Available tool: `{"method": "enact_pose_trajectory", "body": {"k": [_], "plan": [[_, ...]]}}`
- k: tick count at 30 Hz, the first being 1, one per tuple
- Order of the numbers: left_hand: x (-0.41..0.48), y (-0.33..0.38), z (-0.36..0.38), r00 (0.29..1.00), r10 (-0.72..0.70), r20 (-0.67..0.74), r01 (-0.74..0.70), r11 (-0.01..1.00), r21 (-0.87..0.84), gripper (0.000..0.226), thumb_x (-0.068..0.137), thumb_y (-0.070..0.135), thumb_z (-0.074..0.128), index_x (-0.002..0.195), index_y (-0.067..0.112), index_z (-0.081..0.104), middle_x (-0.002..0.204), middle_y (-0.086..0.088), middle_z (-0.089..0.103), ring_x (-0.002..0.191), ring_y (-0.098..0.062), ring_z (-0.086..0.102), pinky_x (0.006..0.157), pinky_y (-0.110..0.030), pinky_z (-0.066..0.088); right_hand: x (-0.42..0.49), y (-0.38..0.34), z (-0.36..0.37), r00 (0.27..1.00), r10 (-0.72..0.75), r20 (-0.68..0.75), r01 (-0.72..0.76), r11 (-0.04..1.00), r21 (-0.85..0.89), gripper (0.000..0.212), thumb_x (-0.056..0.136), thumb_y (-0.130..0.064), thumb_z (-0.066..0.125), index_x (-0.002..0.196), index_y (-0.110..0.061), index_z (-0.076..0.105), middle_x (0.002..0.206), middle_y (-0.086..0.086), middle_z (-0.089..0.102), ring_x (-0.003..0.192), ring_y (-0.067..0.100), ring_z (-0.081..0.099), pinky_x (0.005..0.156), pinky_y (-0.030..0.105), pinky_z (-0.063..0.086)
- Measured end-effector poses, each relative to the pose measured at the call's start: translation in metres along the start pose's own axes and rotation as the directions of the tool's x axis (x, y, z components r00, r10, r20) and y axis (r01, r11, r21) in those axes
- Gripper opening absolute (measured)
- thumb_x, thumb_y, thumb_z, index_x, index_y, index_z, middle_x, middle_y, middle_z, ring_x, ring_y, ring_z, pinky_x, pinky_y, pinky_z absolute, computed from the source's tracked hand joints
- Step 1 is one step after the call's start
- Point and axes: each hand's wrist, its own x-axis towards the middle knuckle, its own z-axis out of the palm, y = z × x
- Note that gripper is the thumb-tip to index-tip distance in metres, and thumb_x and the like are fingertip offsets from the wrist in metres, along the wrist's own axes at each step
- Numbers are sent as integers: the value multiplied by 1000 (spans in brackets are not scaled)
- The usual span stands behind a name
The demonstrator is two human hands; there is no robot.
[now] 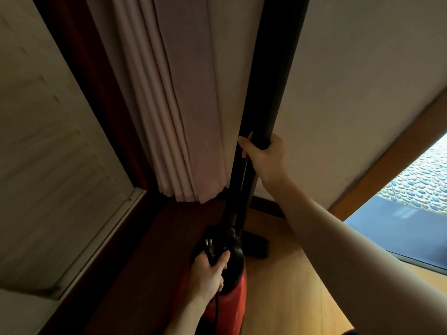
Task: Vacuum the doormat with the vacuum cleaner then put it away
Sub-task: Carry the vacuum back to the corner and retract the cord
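Stowing step (head view): I judge the vacuuming done and the putting-away in hand, since the plug (209, 245) is out of any socket, its two pins bare.
Vacuum cleaner: the vacuum cleaner (235, 272), red body with a black top, stands on the floor (285, 291) in the corner where the floor meets the wall (350, 81), just under the hem of the curtain (183, 105).
Wand: its black wand (273, 81) rises nearly upright along the curtain's edge; the floor head (257, 245) sits on the floor close to the wall's foot.
Right hand: my right hand (263, 153) is wrapped round the wand, fingers curled behind it, thumb on the near side.
Left hand: my left hand (208, 274) is closed round the plug's base and its black cable, atop the red body.
Doormat: the blue-grey doormat (396, 230) lies at the floor's right edge by the doorway, well apart from the machine.
Next move: I reckon it calls for settling the wand against the wall so it won't tip, then tucking plug and cable onto the body before letting go.
Risk: a loose wand could slide along the curtain and fall.
Writing: no brand, label or lettering can be read; the machine's top is too dark.
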Motion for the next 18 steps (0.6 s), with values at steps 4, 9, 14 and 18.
{"method": "enact_pose_trajectory", "body": {"k": [4,9,14,18], "plan": [[3,4,5,999,-15,-52,18,998,65,34,98,34,57,81,5,58,62,-4,59,40,-13,49,40,-26,40,-4,6,-2,999,-34,-6,33,998,-61,23,86,-6,76,82,12,62,81,31,64,68,18,61,64,26,55],[11,1,1,993,21,-118,8,971,238,41,97,56,46,97,18,62,87,1,67,75,-20,69,72,-40,59,-9,11,-4,1000,-25,-2,24,996,-81,12,84,-7,78,89,-5,67,81,1,67,78,12,66,75,34,58],[9,9,-4,986,106,-129,-65,956,286,38,102,41,47,117,12,66,111,0,67,109,-19,62,92,-25,43,-22,10,-10,996,-65,66,71,993,-98,31,83,-12,82,107,-20,62,98,-13,66,90,-8,64,82,16,55],[2,19,-10,990,37,-137,-10,981,192,27,102,37,48,105,16,65,97,7,64,101,-16,61,85,-25,42,-33,17,-26,996,-70,62,80,979,-186,55,80,-27,85,128,-22,57,120,-10,65,111,2,62,95,33,55]]}}
